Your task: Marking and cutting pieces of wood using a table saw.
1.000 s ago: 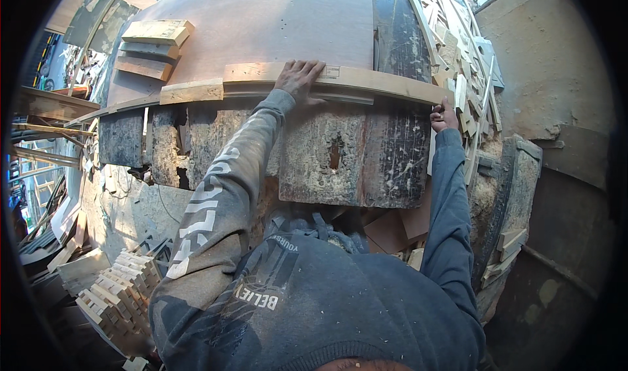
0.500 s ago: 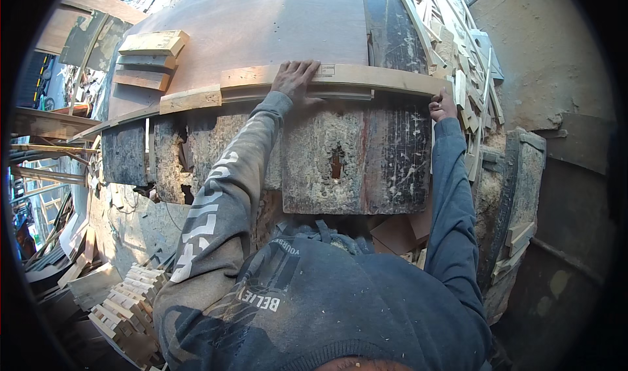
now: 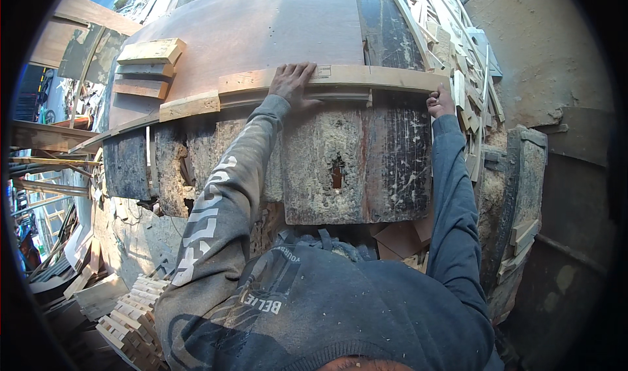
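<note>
A long pale wooden plank [image 3: 386,77] runs left to right across the workbench. My left hand [image 3: 292,84] lies over its middle, fingers across the top and thumb stretched along the near edge, gripping it. At the plank's right end is my right hand [image 3: 441,101], its fingers curled closed; whatever they may hold is too small to make out. A shorter wooden block [image 3: 190,105] sits against the near side of the plank, left of my left hand. Below the plank, thin strips [image 3: 340,97] show along its near edge.
A large brown plywood sheet [image 3: 261,28] lies beyond the plank. Several short wood pieces [image 3: 150,50] are stacked at its left. The worn bench top [image 3: 320,168] has a hole near me. Offcuts [image 3: 461,70] pile up at the right; stacked slats [image 3: 134,315] stand lower left.
My right hand has shifted slightly at the plank's end, its fingers still curled. The left hand keeps its place on the plank. The whole view has shifted a little.
</note>
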### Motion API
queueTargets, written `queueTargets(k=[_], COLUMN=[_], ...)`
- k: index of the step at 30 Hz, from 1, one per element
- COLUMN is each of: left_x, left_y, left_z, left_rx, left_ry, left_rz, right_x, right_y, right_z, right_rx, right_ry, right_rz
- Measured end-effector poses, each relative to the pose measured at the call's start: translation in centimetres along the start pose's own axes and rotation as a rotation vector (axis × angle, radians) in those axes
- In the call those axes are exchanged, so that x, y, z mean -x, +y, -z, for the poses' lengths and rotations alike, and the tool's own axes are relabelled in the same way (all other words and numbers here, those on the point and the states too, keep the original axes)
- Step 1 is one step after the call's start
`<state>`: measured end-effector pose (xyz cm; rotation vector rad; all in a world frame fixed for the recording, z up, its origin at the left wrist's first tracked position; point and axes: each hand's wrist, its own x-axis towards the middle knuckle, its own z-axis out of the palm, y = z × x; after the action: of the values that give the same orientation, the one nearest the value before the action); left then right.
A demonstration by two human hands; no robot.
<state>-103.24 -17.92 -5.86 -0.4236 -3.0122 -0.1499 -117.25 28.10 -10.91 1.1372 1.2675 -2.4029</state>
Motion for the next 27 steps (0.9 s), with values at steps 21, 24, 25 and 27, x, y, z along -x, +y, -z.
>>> queueTargets(k=[21,24,25,27], left_x=[-5.4,-6.8,-6.7,-5.6], left_y=[-4.5,-2.6,-2.0,-2.1], left_z=[-2.6,-1.3,-0.8,-0.9], left_rx=[-0.054,-0.088,-0.092,-0.121], left_ry=[0.137,0.055,0.066,0.064], left_rz=[0.083,0.093,0.081,0.08], right_x=[29.7,36.0,37.6,40.4], right_y=[14.5,17.2,18.1,18.8], right_z=[23.4,32.5,34.7,36.3], right_rx=[-0.257,-0.338,-0.371,-0.395], right_ry=[-0.01,0.045,0.073,0.021], right_rz=[0.074,0.08,0.096,0.105])
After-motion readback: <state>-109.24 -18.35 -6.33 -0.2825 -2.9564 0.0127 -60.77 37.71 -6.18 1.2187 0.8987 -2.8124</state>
